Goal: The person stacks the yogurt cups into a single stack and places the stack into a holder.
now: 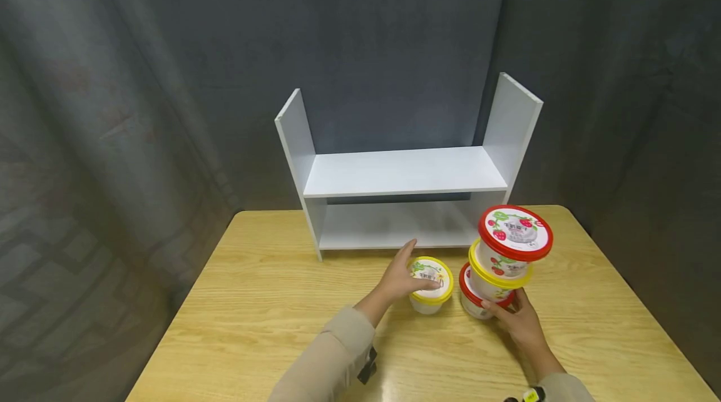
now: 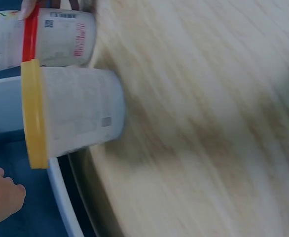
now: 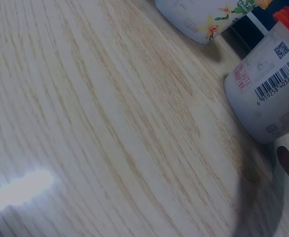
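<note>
Three round tubs with printed labels stand in a leaning stack in the head view. At its foot is a red-lidded tub (image 1: 473,307), then a yellow-lidded tub (image 1: 485,289), with another red-lidded tub (image 1: 518,230) on top. My right hand (image 1: 521,325) holds the bottom tub near its lid, thumb in front and fingers at the far side. A separate yellow-lidded tub (image 1: 427,307) stands left of the stack. Over and beside it my left hand (image 1: 397,280) spreads its thumb and fingers. The left wrist view shows this tub's side (image 2: 80,111), with part of a hand apart from it.
Behind the tubs stands a white two-level shelf unit (image 1: 405,173) with upright side panels. It rests at the back of the wooden table (image 1: 270,320). Dark grey curtains (image 1: 394,45) hang around the table.
</note>
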The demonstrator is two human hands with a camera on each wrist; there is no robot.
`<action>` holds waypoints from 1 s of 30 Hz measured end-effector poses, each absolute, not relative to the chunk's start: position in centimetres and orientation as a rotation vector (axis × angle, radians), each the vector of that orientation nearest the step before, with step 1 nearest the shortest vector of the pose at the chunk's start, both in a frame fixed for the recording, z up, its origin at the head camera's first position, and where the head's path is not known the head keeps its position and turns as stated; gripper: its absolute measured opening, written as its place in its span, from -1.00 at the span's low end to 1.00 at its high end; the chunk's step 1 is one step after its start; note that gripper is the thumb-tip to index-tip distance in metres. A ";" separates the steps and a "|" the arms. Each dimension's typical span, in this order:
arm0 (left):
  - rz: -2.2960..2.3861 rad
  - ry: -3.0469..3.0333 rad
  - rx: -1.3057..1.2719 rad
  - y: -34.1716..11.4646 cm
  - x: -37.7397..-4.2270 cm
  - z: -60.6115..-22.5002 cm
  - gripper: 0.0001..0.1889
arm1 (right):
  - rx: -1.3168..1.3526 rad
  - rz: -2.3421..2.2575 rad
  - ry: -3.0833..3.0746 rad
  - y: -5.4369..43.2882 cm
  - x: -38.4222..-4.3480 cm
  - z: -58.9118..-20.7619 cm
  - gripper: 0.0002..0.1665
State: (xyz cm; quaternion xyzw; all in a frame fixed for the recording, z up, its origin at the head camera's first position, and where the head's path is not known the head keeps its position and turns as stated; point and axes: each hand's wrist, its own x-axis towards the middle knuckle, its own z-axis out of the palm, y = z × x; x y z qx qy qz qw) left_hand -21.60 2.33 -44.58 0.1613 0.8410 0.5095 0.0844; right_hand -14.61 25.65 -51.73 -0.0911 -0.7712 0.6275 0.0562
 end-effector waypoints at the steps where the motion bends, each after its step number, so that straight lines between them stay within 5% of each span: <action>1: 1.522 2.505 0.478 2.2 -21.6 -44.8 0.02 | -0.276 1.897 -2.345 25.7 -14.6 -51.7 -0.18; 30: 1.539 2.470 0.472 1.3 -20.9 -49.1 0.10 | -0.287 1.840 -2.405 25.7 -14.6 -51.7 -0.11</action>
